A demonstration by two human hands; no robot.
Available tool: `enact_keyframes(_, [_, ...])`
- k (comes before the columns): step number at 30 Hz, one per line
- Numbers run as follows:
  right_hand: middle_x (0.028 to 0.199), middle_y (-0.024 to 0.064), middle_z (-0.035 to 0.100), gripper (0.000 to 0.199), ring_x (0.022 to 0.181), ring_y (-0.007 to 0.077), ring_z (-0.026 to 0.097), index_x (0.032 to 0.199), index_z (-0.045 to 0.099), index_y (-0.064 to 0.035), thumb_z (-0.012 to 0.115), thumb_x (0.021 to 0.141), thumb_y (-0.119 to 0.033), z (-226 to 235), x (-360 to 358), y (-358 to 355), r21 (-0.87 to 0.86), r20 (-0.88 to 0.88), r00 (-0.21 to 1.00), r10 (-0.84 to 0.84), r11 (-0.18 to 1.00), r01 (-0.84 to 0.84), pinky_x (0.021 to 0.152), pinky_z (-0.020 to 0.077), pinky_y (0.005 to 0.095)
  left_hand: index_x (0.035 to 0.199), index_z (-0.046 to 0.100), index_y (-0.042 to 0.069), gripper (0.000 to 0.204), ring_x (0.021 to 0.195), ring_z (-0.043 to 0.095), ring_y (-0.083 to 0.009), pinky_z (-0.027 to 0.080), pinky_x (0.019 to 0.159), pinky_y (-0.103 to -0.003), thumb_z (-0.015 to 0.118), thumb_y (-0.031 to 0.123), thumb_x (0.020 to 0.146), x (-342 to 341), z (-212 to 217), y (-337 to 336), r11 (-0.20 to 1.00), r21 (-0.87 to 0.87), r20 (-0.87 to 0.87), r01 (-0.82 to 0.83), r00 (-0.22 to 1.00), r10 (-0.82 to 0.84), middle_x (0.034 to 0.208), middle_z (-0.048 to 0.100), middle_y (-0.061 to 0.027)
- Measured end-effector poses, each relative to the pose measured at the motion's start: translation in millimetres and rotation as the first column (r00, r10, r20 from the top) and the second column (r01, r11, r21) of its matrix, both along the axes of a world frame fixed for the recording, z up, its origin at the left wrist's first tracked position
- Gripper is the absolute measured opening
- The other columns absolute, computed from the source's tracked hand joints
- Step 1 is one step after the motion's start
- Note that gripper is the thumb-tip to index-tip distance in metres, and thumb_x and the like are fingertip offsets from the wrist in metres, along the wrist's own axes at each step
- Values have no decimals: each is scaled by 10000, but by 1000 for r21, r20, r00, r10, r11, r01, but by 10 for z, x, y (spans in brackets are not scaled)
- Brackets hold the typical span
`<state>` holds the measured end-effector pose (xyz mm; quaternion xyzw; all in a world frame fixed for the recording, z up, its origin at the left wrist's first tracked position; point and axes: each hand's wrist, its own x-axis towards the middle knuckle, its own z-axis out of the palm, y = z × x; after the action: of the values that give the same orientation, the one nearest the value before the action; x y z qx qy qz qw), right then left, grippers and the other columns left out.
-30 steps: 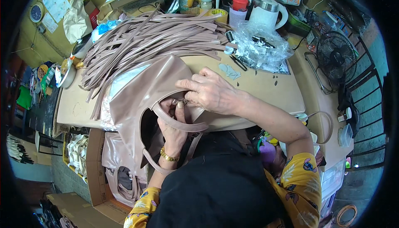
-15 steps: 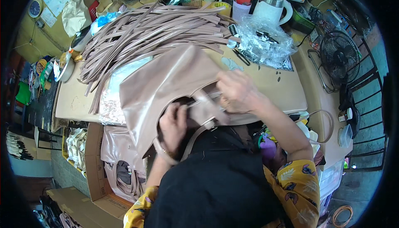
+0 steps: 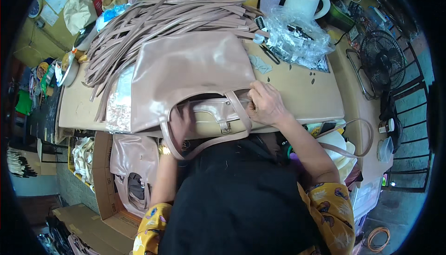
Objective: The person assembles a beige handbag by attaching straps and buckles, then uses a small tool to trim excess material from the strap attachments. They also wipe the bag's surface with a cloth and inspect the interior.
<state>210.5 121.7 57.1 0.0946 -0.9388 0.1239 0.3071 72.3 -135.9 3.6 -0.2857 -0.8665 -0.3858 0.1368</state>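
Observation:
A shiny mauve handbag (image 3: 195,64) lies on the worktable in front of me, its opening toward me. Its strap handle (image 3: 211,139) loops out over the table's near edge. My right hand (image 3: 267,104) is closed, pinching the bag's rim at the right end of the opening. At the left end of the opening, partly behind the handle, is my left hand (image 3: 182,124). Motion smears its fingers, so their hold cannot be made out. Inside the opening, a pale inner panel with small metal buckles (image 3: 225,125) shows.
A heap of mauve straps (image 3: 162,27) covers the back of the table (image 3: 306,101). Crumpled clear plastic (image 3: 297,43), dark tweezers (image 3: 270,55) and a white kettle (image 3: 304,4) stand back right. Another mauve bag (image 3: 134,162) sits in a cardboard box (image 3: 103,176) at lower left. A fan (image 3: 381,62) is far right.
The bag has turned from a tilted, bunched position to lying flatter and squarer on the table. Its handle now loops toward me. The right hand has moved slightly down.

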Motion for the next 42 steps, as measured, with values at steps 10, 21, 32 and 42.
enact_keyframes(10, [902,128,520,225,785,307,587,761,523,-36,668,591,-61,-24,-39,-269,-63,17,1000,-1,998,2,672,468,409,917,660,50,249,717,559,-300,424,675,-416,787,140,722,589,138,516,968,100,-82,230,971,-223,799,612,-94])
enact_keyframes(21, [794,95,509,199,684,280,551,705,526,-58,662,565,-18,64,156,-329,-61,42,999,-31,998,34,608,452,391,942,714,21,129,733,695,-213,541,686,-302,719,-31,824,569,-38,-343,947,319,-59,-35,997,57,868,722,-113])
enact_keyframes(32, [861,98,543,293,732,269,580,974,616,-75,690,691,-59,436,-73,-274,32,-55,996,65,997,-64,631,463,377,1027,698,-44,153,822,699,-241,533,786,-320,630,-2,896,-235,709,211,947,297,-93,-119,984,153,937,725,-160])
enact_keyframes(42, [936,128,639,335,856,339,637,1086,571,-56,675,772,-3,-119,-95,-416,-320,111,994,22,947,14,701,524,421,980,659,-53,149,743,633,-210,488,709,-316,611,83,941,-149,105,63,974,171,263,-148,960,100,826,686,-164])
